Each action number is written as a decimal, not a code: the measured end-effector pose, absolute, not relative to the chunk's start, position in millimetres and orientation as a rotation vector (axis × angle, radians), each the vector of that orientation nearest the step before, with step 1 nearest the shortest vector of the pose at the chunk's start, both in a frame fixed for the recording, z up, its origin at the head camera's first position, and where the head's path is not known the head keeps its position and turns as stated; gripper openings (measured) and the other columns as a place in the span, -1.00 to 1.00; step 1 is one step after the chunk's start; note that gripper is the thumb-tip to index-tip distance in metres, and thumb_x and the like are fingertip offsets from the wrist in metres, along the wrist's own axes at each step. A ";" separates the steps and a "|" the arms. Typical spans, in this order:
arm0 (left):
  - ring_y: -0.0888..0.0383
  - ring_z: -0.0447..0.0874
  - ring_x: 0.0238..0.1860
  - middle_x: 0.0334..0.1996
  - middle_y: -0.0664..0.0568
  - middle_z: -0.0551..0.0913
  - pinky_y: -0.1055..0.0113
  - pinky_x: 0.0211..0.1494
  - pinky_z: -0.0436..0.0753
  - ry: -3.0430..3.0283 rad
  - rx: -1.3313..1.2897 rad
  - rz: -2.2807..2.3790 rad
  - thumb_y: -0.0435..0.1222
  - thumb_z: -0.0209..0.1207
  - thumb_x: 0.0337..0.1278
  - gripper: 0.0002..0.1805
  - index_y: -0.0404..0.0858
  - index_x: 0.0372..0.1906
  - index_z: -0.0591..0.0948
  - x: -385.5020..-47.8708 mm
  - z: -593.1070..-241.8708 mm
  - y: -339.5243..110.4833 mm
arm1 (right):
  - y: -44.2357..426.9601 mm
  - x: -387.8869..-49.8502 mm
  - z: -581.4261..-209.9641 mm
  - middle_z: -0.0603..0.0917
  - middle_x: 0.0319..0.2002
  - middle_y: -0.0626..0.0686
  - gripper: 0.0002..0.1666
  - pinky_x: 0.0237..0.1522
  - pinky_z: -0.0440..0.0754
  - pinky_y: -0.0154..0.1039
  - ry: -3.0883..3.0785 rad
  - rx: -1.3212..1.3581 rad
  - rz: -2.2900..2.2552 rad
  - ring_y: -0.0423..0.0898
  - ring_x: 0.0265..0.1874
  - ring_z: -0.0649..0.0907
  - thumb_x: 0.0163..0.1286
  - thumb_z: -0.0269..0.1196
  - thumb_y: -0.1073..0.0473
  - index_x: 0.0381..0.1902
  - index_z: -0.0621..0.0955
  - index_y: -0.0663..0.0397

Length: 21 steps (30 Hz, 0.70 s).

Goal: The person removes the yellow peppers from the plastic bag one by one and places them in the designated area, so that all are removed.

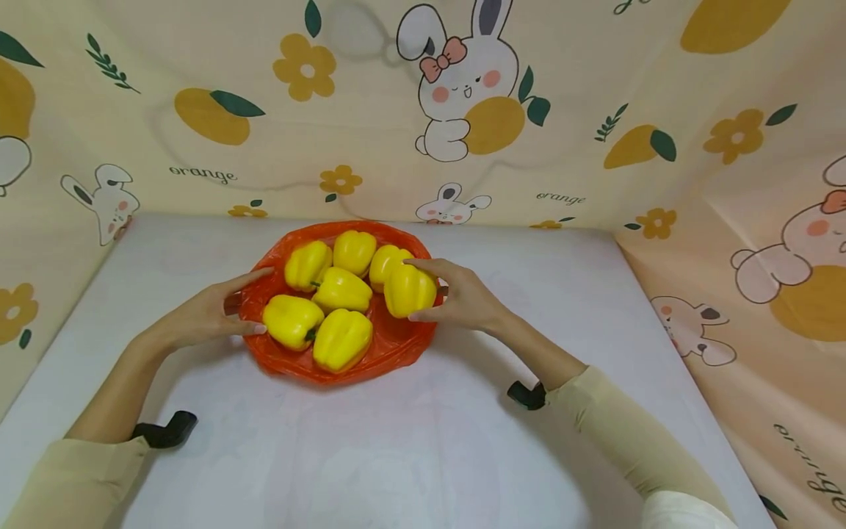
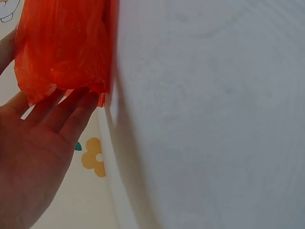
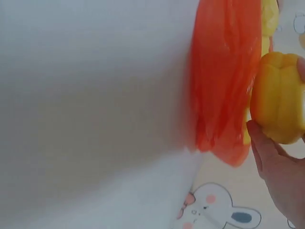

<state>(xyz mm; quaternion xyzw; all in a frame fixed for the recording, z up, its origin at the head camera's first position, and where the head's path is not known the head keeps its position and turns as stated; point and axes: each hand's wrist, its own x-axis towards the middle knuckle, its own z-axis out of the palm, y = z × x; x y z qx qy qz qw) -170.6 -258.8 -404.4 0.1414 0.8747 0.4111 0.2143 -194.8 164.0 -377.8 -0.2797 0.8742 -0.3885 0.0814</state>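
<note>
A red plastic bag (image 1: 390,349) lies spread with its mouth open on the white table, and several yellow bell peppers (image 1: 341,291) sit inside it. At the bag's right side, my right hand (image 1: 465,297) grips a yellow bell pepper (image 1: 410,291) between thumb and fingers. In the right wrist view this pepper (image 3: 279,98) is beside the bag's rim, above the table. My left hand (image 1: 210,312) holds the bag's left side, thumb toward the front. The left wrist view shows its fingers curved against the bag's edge (image 2: 64,47).
The white table (image 1: 423,455) extends in front of the bag and to its right. A patterned cloth with rabbits and oranges (image 1: 370,110) surrounds its back and sides. Black wrist mounts (image 1: 168,430) stick out from both forearms.
</note>
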 end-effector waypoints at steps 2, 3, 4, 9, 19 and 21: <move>-0.36 0.00 0.46 0.52 -0.32 0.04 -0.41 0.35 0.16 2.421 0.392 1.148 -0.02 0.38 0.09 0.06 0.00 0.60 0.02 -171.4 -403.6 -258.7 | 167.7 -198.8 -374.5 0.50 0.32 0.00 -0.04 0.14 0.61 0.00 2.579 -0.814 -1.201 -0.04 0.20 0.51 0.05 0.57 0.04 0.42 0.43 -0.09; -0.35 0.00 0.47 0.52 -0.32 0.03 -0.41 0.35 0.16 2.420 0.392 1.150 -0.02 0.39 0.09 0.06 0.00 0.60 0.02 -171.7 -403.2 -258.5 | 169.6 -200.8 -372.9 0.49 0.34 -0.01 -0.03 0.16 0.60 0.02 2.563 -0.802 -1.219 -0.05 0.22 0.51 0.06 0.57 0.05 0.42 0.43 -0.08; -0.35 -0.01 0.47 0.52 -0.32 0.03 -0.41 0.35 0.15 2.422 0.393 1.150 -0.02 0.39 0.09 0.06 0.00 0.60 0.02 -172.0 -402.7 -258.3 | 171.6 -202.7 -371.6 0.48 0.35 -0.03 -0.03 0.17 0.59 0.01 2.555 -0.792 -1.224 -0.06 0.23 0.51 0.06 0.57 0.05 0.43 0.42 -0.08; -0.36 0.01 0.46 0.52 -0.32 0.04 -0.41 0.36 0.14 2.424 0.405 1.144 -0.01 0.38 0.10 0.05 -0.01 0.60 0.04 -172.7 -401.0 -257.7 | 184.1 -211.1 -366.4 0.46 0.35 -0.08 -0.03 0.20 0.56 0.00 2.532 -0.737 -1.240 -0.07 0.23 0.51 0.08 0.56 0.06 0.44 0.40 -0.09; -0.37 -0.01 0.47 0.52 -0.32 0.06 -0.46 0.34 0.09 2.447 0.408 1.113 0.02 0.36 0.10 0.02 -0.03 0.59 0.07 -167.7 -402.4 -264.7 | 209.0 -227.9 -371.3 0.52 0.26 -0.01 -0.01 0.25 0.52 0.03 2.574 -0.611 -1.275 0.04 0.23 0.53 0.07 0.57 0.10 0.43 0.36 -0.13; -0.38 -0.01 0.46 0.51 -0.34 0.06 -0.46 0.34 0.09 2.450 0.415 1.112 0.02 0.36 0.11 0.02 -0.05 0.59 0.08 -166.4 -402.6 -265.1 | 212.6 -231.6 -371.7 0.52 0.27 -0.01 -0.04 0.25 0.52 0.04 2.580 -0.595 -1.287 0.06 0.22 0.53 0.07 0.57 0.13 0.41 0.39 -0.11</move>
